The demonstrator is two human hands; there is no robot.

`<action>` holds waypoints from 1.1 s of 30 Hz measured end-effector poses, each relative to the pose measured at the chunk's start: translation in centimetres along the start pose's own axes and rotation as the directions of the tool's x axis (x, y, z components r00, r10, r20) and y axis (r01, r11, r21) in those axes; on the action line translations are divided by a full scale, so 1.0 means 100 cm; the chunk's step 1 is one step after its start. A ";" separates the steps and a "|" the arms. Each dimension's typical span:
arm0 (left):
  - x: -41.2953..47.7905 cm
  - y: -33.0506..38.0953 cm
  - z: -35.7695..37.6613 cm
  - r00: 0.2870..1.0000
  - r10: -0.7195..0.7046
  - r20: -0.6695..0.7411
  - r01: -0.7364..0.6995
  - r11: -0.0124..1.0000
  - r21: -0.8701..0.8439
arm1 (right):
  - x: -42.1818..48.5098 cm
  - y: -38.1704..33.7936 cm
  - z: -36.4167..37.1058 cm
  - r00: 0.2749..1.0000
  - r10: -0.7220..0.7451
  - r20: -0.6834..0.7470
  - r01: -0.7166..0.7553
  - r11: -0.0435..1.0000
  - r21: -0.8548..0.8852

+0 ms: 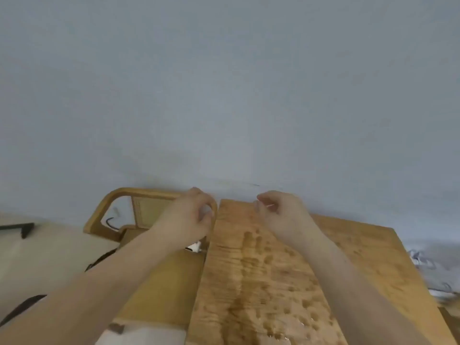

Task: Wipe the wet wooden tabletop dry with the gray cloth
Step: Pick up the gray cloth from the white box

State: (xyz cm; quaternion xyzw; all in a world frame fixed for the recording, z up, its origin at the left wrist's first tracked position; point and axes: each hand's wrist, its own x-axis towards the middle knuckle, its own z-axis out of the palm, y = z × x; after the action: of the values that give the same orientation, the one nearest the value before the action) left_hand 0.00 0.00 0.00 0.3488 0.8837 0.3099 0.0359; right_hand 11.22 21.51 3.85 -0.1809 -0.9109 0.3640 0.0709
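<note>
The wooden tabletop (293, 282) runs away from me, with dark wet streaks and many droplets down its middle. Both my hands hover over its far edge. My left hand (191, 217) has its fingers curled, and they pinch a small pale grey bit, apparently part of the gray cloth (206, 210). Thumb and forefinger of my right hand (278, 215) pinch a thin pale strip (268, 206), too blurred to name. No cloth shows between the two hands.
A wooden chair (109, 207) stands left of the table against a plain grey wall (224, 95). Dark cables (99, 262) lie on the pale floor at the left. Patterned grey fabric (430, 267) lies past the table's right edge.
</note>
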 end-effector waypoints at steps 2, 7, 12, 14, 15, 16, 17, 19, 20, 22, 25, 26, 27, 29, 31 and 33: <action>-0.022 -0.010 0.021 0.992 -0.127 0.013 0.127 0.992 -0.018 | -0.004 0.013 0.016 0.998 -0.024 0.057 0.025 0.999 -0.026; -0.116 -0.035 0.062 0.943 -0.332 -0.023 0.329 0.940 -0.091 | -0.020 0.022 0.094 0.945 -0.100 0.310 0.110 0.994 -0.017; -0.209 -0.060 0.039 0.798 -0.591 -0.122 0.572 0.805 -0.158 | -0.046 -0.023 0.179 0.814 -0.213 0.540 0.208 0.976 0.070; -0.248 -0.073 0.025 0.728 -0.668 -0.156 0.642 0.743 -0.187 | -0.059 -0.049 0.209 0.744 -0.262 0.614 0.271 0.959 0.080; -0.267 -0.078 0.017 0.694 -0.700 -0.169 0.673 0.714 -0.194 | -0.067 -0.063 0.223 0.707 -0.282 0.648 0.305 0.949 0.080; -0.287 -0.085 0.011 0.653 -0.736 -0.181 0.705 0.677 -0.211 | -0.075 -0.078 0.237 0.669 -0.298 0.681 0.331 0.940 0.086; -0.306 -0.091 0.005 0.620 -0.759 -0.198 0.724 0.651 -0.227 | -0.084 -0.093 0.251 0.631 -0.318 0.708 0.360 0.928 0.096; -0.347 -0.106 -0.007 0.541 -0.813 -0.217 0.763 0.583 -0.279 | -0.104 -0.125 0.279 0.560 -0.339 0.755 0.405 0.908 0.108; -0.368 -0.115 -0.013 0.497 -0.841 -0.214 0.784 0.541 -0.304 | -0.115 -0.143 0.296 0.526 -0.349 0.776 0.418 0.900 0.122; -0.414 -0.136 -0.026 0.419 -0.883 -0.211 0.811 0.469 -0.350 | -0.138 -0.179 0.334 0.453 -0.379 0.806 0.449 0.879 0.161; -0.483 -0.170 -0.053 0.314 -0.920 -0.234 0.838 0.385 -0.386 | -0.175 -0.237 0.400 0.366 -0.418 0.831 0.489 0.846 0.210; -0.506 -0.182 -0.061 0.277 -0.929 -0.244 0.847 0.356 -0.395 | -0.189 -0.256 0.422 0.337 -0.419 0.843 0.500 0.838 0.217; -0.528 -0.193 -0.070 0.240 -0.939 -0.244 0.857 0.324 -0.400 | -0.203 -0.273 0.444 0.303 -0.417 0.857 0.517 0.827 0.220; -0.569 -0.213 -0.083 0.173 -0.960 -0.220 0.869 0.254 -0.424 | -0.230 -0.305 0.484 0.227 -0.402 0.887 0.555 0.802 0.221; -0.606 -0.233 -0.094 0.124 -0.975 -0.185 0.874 0.196 -0.444 | -0.253 -0.330 0.519 0.174 -0.384 0.907 0.574 0.788 0.224; -0.638 -0.247 -0.103 0.073 -0.986 -0.148 0.868 0.136 -0.478 | -0.271 -0.352 0.548 0.131 -0.367 0.921 0.597 0.771 0.222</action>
State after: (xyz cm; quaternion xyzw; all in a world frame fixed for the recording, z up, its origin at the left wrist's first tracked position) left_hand 30.49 -60.08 -15.61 -0.3911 0.8277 0.3954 0.0755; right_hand 12.24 -47.34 -11.54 0.3615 -0.8147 0.2609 -0.3709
